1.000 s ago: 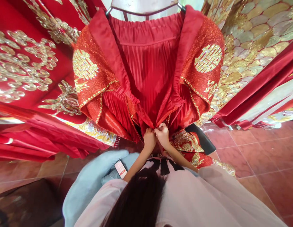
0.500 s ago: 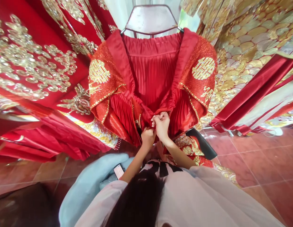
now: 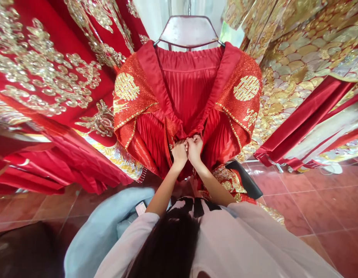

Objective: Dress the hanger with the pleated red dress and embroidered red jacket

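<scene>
In front of me a red pleated skirt with glittery red panels and round gold emblems hangs from a hanger. Its smooth waistband droops in a V toward me. At the bottom of that V, my left hand is closed on the waistband edge, knuckles up. Right beside it, touching, my right hand has its fingers curled on the same edge. Whatever small part lies between the fingertips is hidden.
Gold scale-patterned garments hang at the right, and a red garment with crystal beading at the left. A pale blue chair with a phone stands at lower left. Gold-patterned red cloth lies near a black surface.
My left hand has risen from below the waistband to sit level beside my right hand. The waistband ends are drawn together, and the skirt's sides have come slightly inward.
</scene>
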`<state>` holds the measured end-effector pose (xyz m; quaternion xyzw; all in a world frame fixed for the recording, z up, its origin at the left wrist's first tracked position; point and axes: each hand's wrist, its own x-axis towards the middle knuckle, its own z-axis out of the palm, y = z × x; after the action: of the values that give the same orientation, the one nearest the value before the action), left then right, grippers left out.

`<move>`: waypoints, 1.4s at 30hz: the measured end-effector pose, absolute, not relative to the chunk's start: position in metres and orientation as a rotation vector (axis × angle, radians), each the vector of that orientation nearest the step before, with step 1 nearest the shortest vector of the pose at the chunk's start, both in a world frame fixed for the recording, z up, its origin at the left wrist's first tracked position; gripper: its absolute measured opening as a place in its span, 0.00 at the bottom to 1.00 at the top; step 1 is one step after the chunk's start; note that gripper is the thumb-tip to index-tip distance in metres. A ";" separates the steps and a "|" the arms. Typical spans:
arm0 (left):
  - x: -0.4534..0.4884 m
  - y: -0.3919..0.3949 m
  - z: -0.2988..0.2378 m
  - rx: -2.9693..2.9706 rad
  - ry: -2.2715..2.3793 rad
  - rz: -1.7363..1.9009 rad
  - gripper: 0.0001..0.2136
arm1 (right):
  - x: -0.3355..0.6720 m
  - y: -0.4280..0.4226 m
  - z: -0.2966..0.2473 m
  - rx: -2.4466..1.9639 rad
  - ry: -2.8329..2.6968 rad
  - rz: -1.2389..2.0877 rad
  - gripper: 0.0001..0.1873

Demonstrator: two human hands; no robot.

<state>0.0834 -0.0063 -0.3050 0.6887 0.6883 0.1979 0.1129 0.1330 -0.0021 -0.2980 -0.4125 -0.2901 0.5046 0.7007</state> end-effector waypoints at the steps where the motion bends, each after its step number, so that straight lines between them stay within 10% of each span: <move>1: 0.083 -0.007 -0.306 2.002 2.026 0.577 0.12 | 0.131 0.000 -0.297 -0.915 -0.632 1.117 0.13; 16: 0.084 -0.033 -0.317 1.938 2.046 0.630 0.12 | 0.140 -0.011 -0.232 -0.959 -0.842 0.613 0.10; 24: 0.080 -0.028 -0.337 2.011 1.979 0.861 0.13 | 0.168 -0.036 -0.267 -1.216 -1.258 0.969 0.11; 30: 0.080 -0.028 -0.338 1.972 1.916 0.875 0.11 | 0.154 -0.024 -0.256 -1.573 -1.471 0.311 0.12; 42: 0.048 -0.043 -0.299 1.359 0.926 1.466 0.19 | 0.175 -0.059 -0.295 -1.334 -1.880 0.599 0.15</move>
<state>0.0481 -0.0430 -0.2994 0.5502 0.3748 0.5936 0.4522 0.1755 -0.0587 -0.2953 -0.5202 -0.7331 0.2334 0.3707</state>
